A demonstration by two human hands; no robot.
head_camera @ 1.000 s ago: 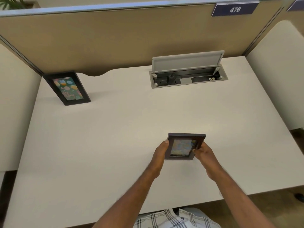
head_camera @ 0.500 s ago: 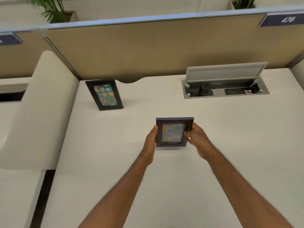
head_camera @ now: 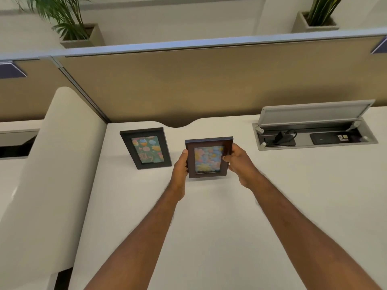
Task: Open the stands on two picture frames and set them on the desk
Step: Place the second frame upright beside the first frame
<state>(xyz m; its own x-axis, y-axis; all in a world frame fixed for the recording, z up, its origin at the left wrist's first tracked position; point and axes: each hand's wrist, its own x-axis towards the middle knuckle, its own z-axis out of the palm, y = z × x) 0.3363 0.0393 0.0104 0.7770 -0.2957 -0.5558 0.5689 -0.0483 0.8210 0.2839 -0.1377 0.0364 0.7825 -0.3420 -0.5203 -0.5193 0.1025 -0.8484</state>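
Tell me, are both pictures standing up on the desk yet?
Not yet. The black frame already stands on the desk near the divider. The brown frame is held upright by the left hand and right hand; its stand is hidden. It is left to set down and let go.

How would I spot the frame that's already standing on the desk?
Find the tan partition behind the white desk, then its left corner. The black frame stands there alone, untouched, showing a green picture; the brown frame beside it is held in both hands.

Only faint, unreadable cursive shows on the black frame's picture (head_camera: 147,150).
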